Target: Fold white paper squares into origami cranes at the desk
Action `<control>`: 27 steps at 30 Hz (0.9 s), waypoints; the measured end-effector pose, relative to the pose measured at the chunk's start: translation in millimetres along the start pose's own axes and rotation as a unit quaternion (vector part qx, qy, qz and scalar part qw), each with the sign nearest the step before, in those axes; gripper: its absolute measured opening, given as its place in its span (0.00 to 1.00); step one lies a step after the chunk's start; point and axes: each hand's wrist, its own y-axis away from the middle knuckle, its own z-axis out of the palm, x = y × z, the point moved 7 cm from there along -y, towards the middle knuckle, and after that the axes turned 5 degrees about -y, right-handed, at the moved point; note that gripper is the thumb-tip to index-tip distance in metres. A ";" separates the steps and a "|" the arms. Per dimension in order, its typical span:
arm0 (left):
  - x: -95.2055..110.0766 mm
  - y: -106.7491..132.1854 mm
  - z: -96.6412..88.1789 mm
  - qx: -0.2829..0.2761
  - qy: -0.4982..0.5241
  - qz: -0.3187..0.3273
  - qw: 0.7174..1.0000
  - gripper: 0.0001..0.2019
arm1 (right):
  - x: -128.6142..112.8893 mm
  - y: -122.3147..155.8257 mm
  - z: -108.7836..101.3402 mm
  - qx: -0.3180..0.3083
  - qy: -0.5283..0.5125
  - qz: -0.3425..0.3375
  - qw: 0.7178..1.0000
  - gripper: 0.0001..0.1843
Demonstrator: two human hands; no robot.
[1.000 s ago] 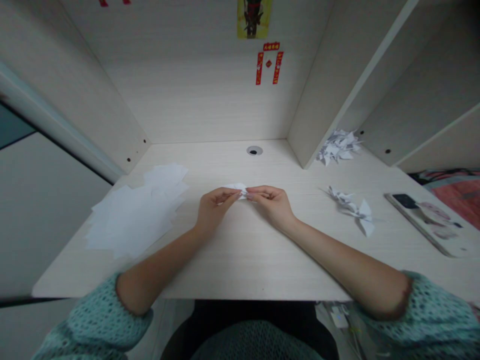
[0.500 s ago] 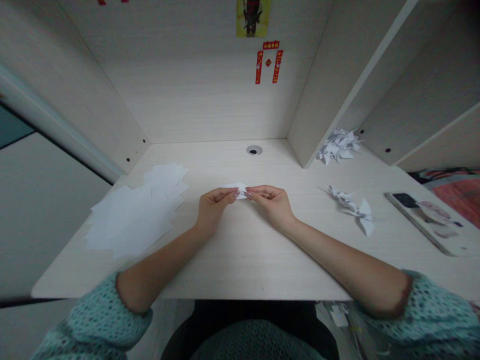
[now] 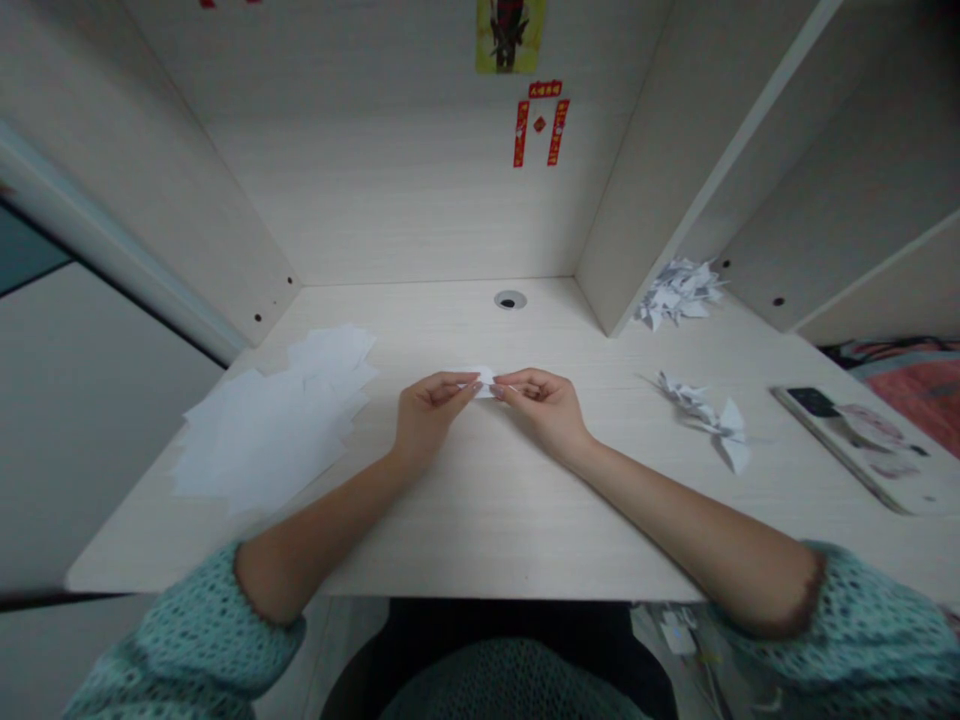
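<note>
A small piece of folded white paper is pinched between my two hands, above the middle of the pale desk. My left hand grips its left side between thumb and fingers. Its right side is held the same way by my right hand. The fingertips cover much of the paper, so its exact folds cannot be made out. To the left lie loose sheets of white paper, spread in an overlapping pile. On the right are several folded paper pieces.
A heap of folded white paper sits behind the upright divider. At the right lies a phone with a decorated case, near a reddish cloth. A round cable hole is set in the desk's back.
My left fingertips have shifted slightly right along the paper, and less of it shows on the left. The right hand is nearly still. The camera view has shifted a little.
</note>
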 end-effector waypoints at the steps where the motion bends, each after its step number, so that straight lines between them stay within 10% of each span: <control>1: 0.3 -0.2 -0.1 -0.002 -0.006 0.003 1.000 0.13 | 0.7 -0.3 0.6 -0.006 0.000 0.000 1.000 0.13; 11: 1.7 -1.7 2.9 -0.028 -0.022 0.007 0.999 0.08 | 7.5 -2.7 0.6 -0.018 -0.028 0.032 0.999 0.13; 20: -4.5 -1.7 3.9 -0.025 0.067 -0.029 0.997 0.25 | 2.8 -0.8 -0.7 0.008 -0.032 0.024 0.999 0.13; 27: -3.4 -1.6 12.0 -0.079 -0.034 -0.010 0.996 0.13 | 3.4 1.8 1.1 0.003 -0.044 0.025 0.999 0.12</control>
